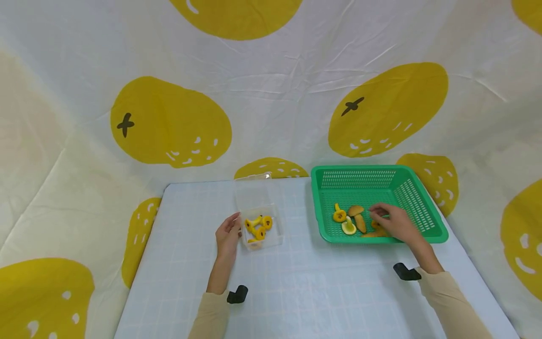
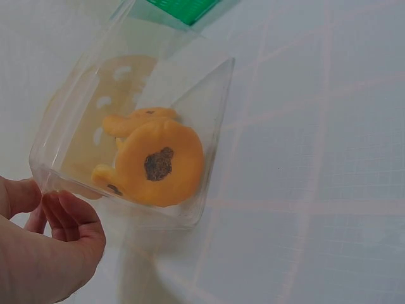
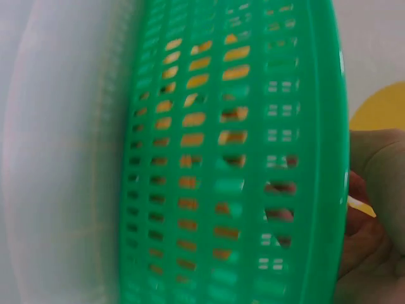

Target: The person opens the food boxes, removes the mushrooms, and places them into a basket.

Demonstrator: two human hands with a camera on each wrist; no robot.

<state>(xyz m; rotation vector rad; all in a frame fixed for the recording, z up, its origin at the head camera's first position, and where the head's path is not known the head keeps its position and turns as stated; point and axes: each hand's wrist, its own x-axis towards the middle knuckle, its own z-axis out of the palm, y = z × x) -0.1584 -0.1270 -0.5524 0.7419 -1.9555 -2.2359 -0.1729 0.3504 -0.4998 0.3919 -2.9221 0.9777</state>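
My left hand (image 1: pixel 227 238) pinches the left rim of a clear plastic box (image 2: pixel 212 104) between thumb and fingers. Inside the box lie several small yellow mushrooms (image 2: pixel 159 163), and its hinged lid (image 1: pixel 253 194) stands raised at the back. Over the front part of a green basket (image 1: pixel 316 207) is my right hand (image 1: pixel 395 222), its fingers loosely bent above the mushrooms, with a gap between thumb and forefinger. Under and beside it lie brown mushrooms (image 1: pixel 360 223) and yellow ones (image 1: pixel 339 216). In the right wrist view the basket's slotted wall (image 3: pixel 253 183) hides most of the fingers.
Both containers stand toward the back of a table (image 1: pixel 296 287) with a pale checked cover, the box left of the basket. A white cloth (image 1: pixel 279 117) printed with large yellow fruit hangs right behind the table and along its sides.
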